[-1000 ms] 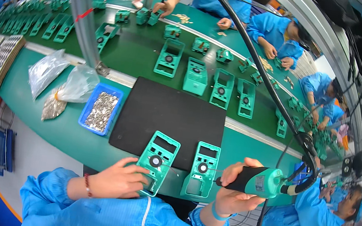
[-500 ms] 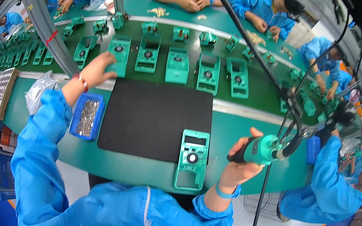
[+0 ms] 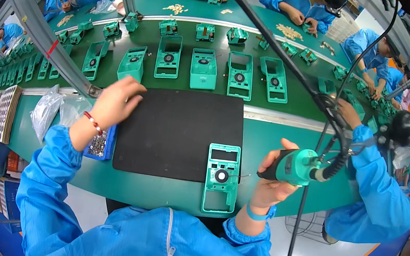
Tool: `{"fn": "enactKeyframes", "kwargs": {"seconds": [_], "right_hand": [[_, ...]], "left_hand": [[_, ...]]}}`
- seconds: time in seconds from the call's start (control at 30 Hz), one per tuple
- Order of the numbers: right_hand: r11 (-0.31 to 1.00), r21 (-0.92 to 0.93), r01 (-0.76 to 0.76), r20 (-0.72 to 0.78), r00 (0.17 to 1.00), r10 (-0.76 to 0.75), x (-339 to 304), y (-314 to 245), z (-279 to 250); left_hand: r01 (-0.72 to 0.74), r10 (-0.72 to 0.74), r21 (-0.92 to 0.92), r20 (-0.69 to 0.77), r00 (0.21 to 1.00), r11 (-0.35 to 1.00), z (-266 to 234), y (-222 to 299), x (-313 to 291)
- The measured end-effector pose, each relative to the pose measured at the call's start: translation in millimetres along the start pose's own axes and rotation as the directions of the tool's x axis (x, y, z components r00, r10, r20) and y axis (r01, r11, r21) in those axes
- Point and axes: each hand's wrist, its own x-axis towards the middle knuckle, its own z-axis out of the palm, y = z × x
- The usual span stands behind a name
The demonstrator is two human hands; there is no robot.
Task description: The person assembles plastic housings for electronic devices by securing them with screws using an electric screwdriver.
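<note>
My left hand [image 3: 115,103] is over the far left corner of the black mat [image 3: 172,134], thumb apart from the loosely bent fingers and nothing in it. Just beyond its fingertips stands a green plastic housing [image 3: 131,68] on the conveyor. Beneath my left wrist, partly covered, is a blue bin of small metal parts [image 3: 98,145]. My right hand [image 3: 270,193] grips a green and black electric screwdriver [image 3: 294,166] held sideways above the table, its cable running off to the right. Between my arms, another green housing [image 3: 221,178] with a round speaker-like part lies across the mat's near right edge.
A row of green housings [image 3: 203,69] and smaller green assemblies [image 3: 205,32] lines the conveyor [image 3: 304,103]. A metal post [image 3: 44,35] rises at left near clear plastic bags [image 3: 46,109]. A black pole [image 3: 275,46] crosses overhead. Co-workers sit across and at right, one arm [image 3: 350,115] reaching to the conveyor.
My left hand has drawn back from the housing on the conveyor toward the mat, which now sits slightly turned. The screwdriver stays in my right hand. The right co-worker's arm has reached toward the conveyor.
</note>
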Motion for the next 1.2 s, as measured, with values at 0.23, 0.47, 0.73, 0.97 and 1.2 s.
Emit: {"fn": "enactKeyframes", "kwargs": {"seconds": [0.23,0.47,0.73,0.97,1.2], "right_hand": [[0.999,0.003,0.035,-0.027,0.999,-0.035,-5,20,8],[0.999,0.009,0.036,-0.037,0.999,-0.036,-2,32,2],[0.999,-0.045,-0.002,-0.034,0.999,0.0,-10,56,-9],[0.997,-0.074,0.014,-0.024,1.0,-0.016,-11,54,-6],[0.999,0.007,-0.033,-0.065,0.997,0.033,-6,58,0]], "left_hand": [[-0.299,0.293,0.131,0.059,0.954,0.945,74,36,64],[-0.214,0.215,0.049,-0.007,0.977,0.976,138,61,131],[0.115,-0.12,0.061,0.072,0.99,0.991,198,106,189],[0.309,-0.312,-0.153,0.005,0.95,0.939,219,102,202],[0.343,-0.308,-0.837,0.221,0.925,0.427,164,105,201]]}}
